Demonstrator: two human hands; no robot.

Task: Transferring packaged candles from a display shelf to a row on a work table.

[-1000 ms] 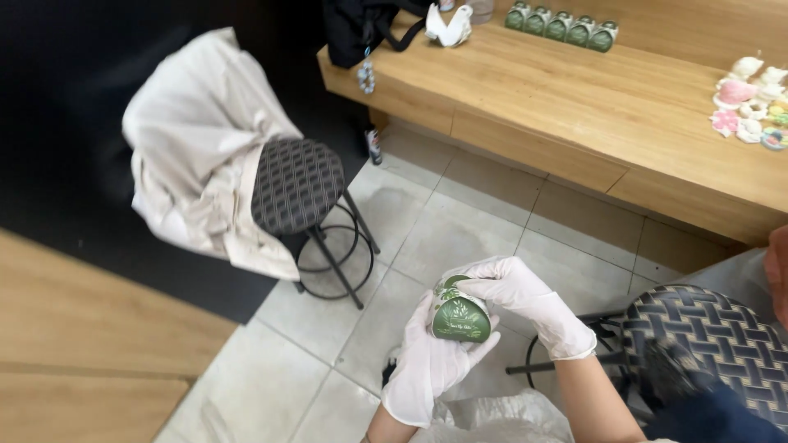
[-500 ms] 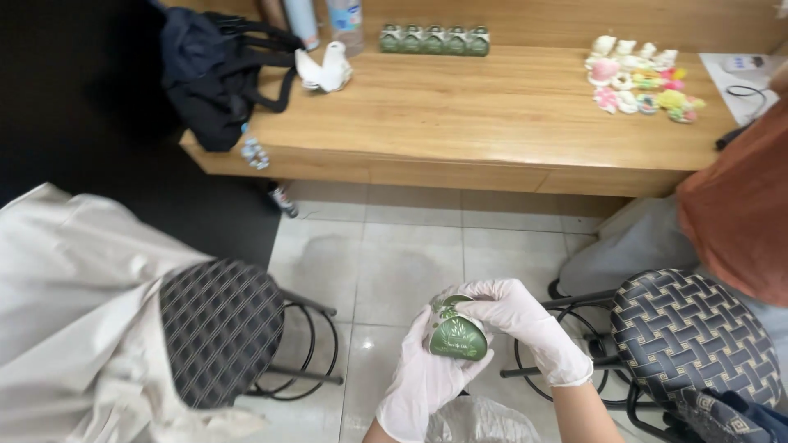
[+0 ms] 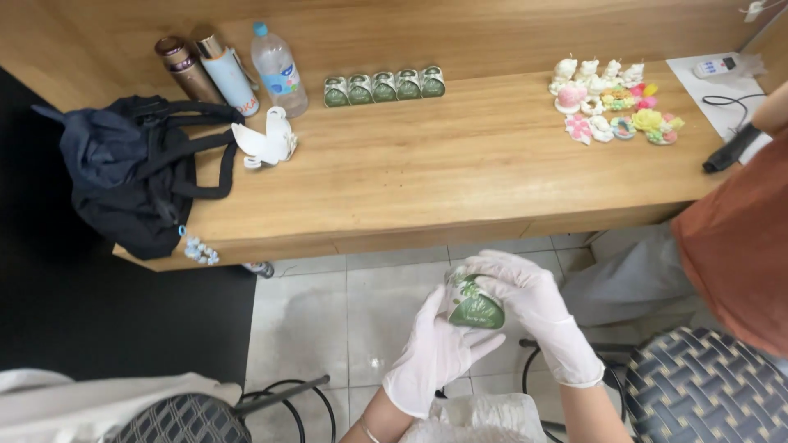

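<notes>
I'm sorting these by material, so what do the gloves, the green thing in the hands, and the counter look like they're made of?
Gloves: thin white rubbery material, probably latex or nitrile; it wrinkles and clings to the fingers.
Green thing: smooth and slightly glossy with a pale leaf print; possibly a wrapped or glazed piece, hard to tell.
Counter: light wood or wood-look laminate, matte, with visible grain.
</notes>
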